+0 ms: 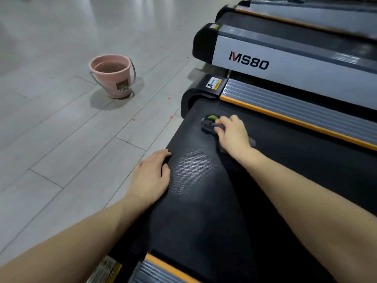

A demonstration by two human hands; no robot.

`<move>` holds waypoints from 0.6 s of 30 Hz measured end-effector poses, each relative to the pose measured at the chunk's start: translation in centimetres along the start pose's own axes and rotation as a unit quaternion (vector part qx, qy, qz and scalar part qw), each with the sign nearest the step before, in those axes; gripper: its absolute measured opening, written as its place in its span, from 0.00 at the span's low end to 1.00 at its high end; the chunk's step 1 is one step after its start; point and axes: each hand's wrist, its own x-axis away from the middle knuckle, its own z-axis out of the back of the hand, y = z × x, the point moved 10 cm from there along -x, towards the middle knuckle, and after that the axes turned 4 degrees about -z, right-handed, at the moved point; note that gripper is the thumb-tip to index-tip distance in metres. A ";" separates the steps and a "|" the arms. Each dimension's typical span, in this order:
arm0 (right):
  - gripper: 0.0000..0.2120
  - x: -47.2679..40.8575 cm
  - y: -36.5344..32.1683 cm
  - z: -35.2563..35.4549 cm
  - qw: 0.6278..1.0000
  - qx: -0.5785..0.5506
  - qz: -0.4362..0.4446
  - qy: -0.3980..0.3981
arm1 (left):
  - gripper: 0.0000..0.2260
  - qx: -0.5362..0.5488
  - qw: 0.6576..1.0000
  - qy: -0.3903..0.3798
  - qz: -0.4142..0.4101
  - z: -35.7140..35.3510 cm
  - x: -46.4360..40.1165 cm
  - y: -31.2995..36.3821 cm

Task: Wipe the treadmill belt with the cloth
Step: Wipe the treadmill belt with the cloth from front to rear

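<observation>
The black treadmill belt [204, 201] runs from the lower middle toward the upper right, with a shiny patch near its rear end. My right hand [232, 133] presses a dark grey cloth [209, 125] with a green spot onto the belt near the far rear corner, fingers curled over it. My left hand [151, 176] lies flat on the belt's rear edge, fingers spread, holding nothing.
A pink bucket [114, 78] with water stands on the grey tiled floor to the left. Orange-trimmed grey side rails [295, 107] border the belt. A second treadmill marked MS80 [265, 62] stands just beyond. Small red specks dot the floor.
</observation>
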 end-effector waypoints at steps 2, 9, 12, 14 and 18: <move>0.07 0.2 -0.7 -0.4 0.999 0.015 -0.032 0.014 | 0.21 -0.002 1.000 0.008 0.005 0.3 0.0 0.1; 0.08 9.6 -9.0 -0.4 0.962 -0.095 0.233 -0.102 | 0.16 -0.026 1.000 0.014 0.005 -0.1 -0.2 -0.1; 0.09 1.4 -6.1 -2.0 0.981 -0.041 0.182 -0.042 | 0.18 -0.039 0.999 0.021 0.019 0.1 0.0 -0.4; 0.10 -4.4 -2.5 -2.6 0.999 -0.018 0.032 -0.011 | 0.20 -0.042 0.999 0.021 0.027 0.0 0.0 -0.5; 0.07 -2.0 -6.0 -2.9 1.000 -0.024 0.010 0.002 | 0.23 -0.047 0.998 0.034 0.037 0.4 0.1 -0.6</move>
